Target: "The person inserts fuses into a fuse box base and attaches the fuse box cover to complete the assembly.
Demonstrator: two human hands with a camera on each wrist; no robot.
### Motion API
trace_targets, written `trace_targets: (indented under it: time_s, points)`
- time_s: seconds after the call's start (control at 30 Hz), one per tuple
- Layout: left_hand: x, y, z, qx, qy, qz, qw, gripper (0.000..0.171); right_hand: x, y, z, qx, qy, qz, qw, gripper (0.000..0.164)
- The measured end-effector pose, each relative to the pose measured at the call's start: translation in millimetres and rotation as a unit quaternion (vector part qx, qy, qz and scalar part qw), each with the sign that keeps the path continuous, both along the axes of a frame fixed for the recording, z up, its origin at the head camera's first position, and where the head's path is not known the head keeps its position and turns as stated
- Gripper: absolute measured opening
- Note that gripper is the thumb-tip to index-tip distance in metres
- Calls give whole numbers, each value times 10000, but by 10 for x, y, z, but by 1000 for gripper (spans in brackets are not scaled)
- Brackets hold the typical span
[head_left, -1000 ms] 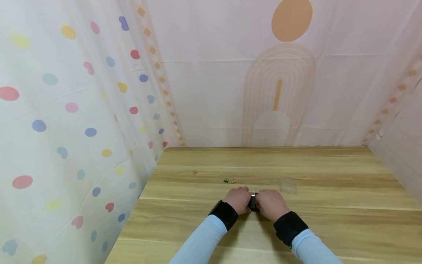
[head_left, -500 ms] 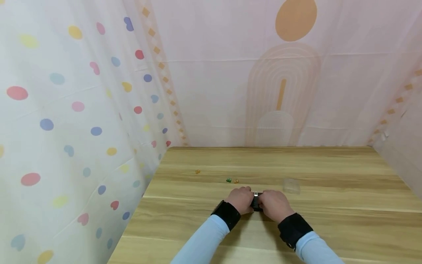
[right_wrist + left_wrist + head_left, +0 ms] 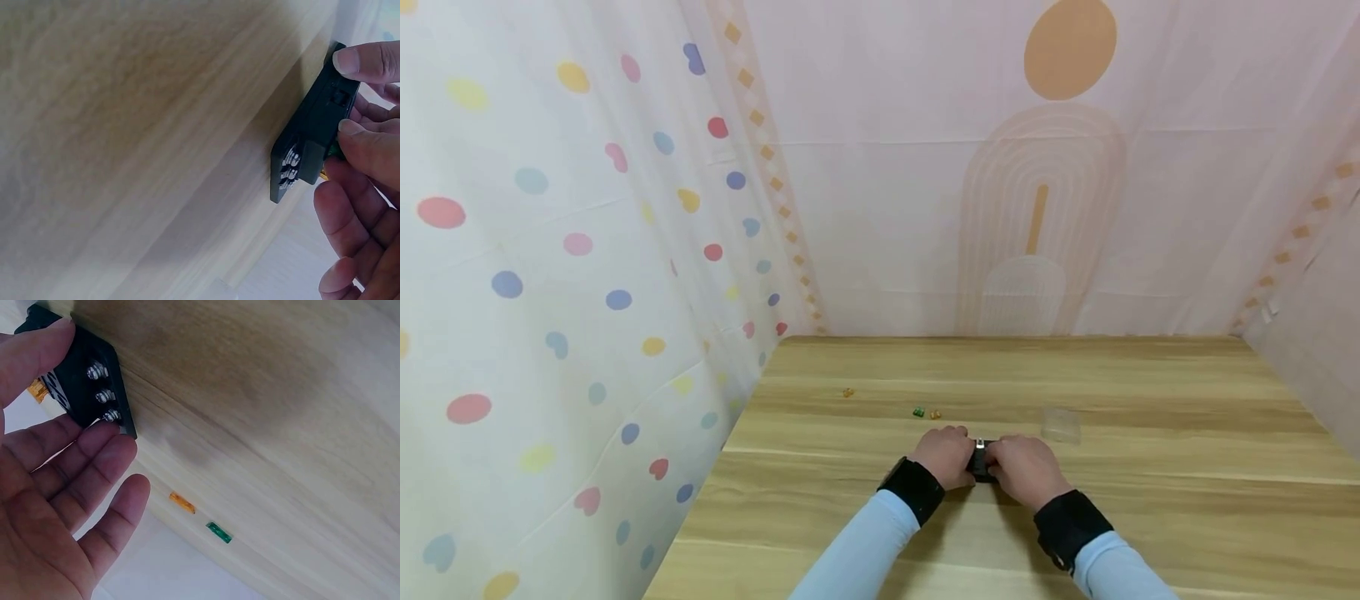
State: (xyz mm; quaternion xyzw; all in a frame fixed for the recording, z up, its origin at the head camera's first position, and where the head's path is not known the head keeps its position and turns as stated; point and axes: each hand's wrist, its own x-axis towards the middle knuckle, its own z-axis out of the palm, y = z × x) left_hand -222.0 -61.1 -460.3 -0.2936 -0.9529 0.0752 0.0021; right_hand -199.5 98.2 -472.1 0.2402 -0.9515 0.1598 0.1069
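A black fuse block (image 3: 981,478) with silver screw terminals (image 3: 97,372) is between both hands near the middle of the wooden table. My left hand (image 3: 943,457) grips one end, thumb on top and fingertips along the screw edge. At the other side, my right hand (image 3: 1026,468) pinches a small green blade fuse (image 3: 335,150) right at the block, mostly hidden by thumb and finger. An orange fuse (image 3: 39,390) shows at the block beyond the left thumb.
A green fuse (image 3: 918,412) and an orange fuse (image 3: 935,414) lie side by side beyond the hands. Another orange fuse (image 3: 847,392) lies farther left. To the right is a clear plastic cover (image 3: 1061,424). Curtains stand behind and beside the table.
The head view shifts slightly. Both hands keep their places at the fuse block, with barely any visible movement.
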Motion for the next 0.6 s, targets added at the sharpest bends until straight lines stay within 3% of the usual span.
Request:
trace_targets:
  time_s: [0.6]
  points:
    - [-45,-31,1,126,27,92,9999,42,-30,31,18,9,-356,-292,9989,17]
